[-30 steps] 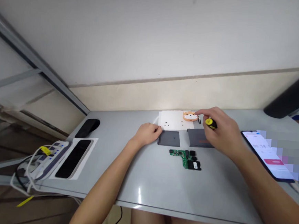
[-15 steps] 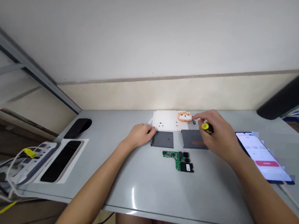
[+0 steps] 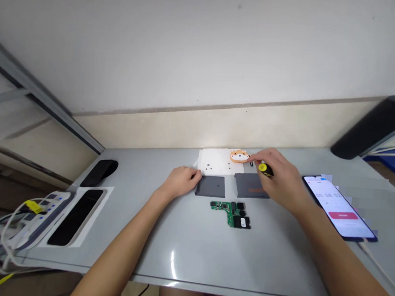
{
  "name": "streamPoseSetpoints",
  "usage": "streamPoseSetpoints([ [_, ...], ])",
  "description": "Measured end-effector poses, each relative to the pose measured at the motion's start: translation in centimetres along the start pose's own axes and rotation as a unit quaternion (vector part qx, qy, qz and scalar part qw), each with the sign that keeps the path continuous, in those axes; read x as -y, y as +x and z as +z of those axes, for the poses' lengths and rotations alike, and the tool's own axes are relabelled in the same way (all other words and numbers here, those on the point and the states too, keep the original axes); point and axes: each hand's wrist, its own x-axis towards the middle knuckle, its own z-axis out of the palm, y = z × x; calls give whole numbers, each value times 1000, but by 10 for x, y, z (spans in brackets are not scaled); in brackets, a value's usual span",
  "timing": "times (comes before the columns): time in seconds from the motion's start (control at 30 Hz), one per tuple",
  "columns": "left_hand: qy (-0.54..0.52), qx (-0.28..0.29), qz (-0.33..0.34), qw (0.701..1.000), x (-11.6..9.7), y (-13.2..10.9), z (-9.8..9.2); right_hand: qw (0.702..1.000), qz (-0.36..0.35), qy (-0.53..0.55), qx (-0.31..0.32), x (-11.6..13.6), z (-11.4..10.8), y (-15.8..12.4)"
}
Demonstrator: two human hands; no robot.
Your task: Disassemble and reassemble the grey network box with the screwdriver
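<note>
My left hand [image 3: 183,182] rests with curled fingers, its fingertips against the left edge of a dark grey metal plate [image 3: 211,186]. Whether those fingers pinch anything is hidden. In my right hand [image 3: 282,179] is a screwdriver [image 3: 266,169] with a yellow-and-black handle; its blade is hidden. The right index fingertip is at the right side of an orange dog-face case [image 3: 239,156]. Below that hand lies a second dark grey cover [image 3: 245,184], partly covered by it. A green circuit board [image 3: 229,207] with black parts lies nearer me.
White paper [image 3: 219,157] bears several tiny dark pieces. A lit phone [image 3: 339,207] with a cable lies right. At left are a dark phone [image 3: 76,217], a power strip [image 3: 43,218] and a black object [image 3: 99,173]. A black cylinder [image 3: 370,129] leans at back right.
The camera view has shifted slightly, moving the whole scene a little to the left. Both hands stay in nearly the same places relative to the plates and the dog-face case.
</note>
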Motion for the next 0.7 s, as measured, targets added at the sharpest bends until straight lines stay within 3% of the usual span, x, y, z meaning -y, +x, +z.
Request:
streamPoseSetpoints([
  [0.17, 3, 5, -3, 1000, -1, 0, -1, 1000, -20, -4, -9, -2, 0, -1],
  [0.47, 22, 20, -8, 1000, -4, -2, -4, 997, 18, 47, 50, -3, 0, -2],
  [0.7, 31, 36, -21, 999, -6, -3, -7, 998, 28, 25, 50, -6, 2, -1],
])
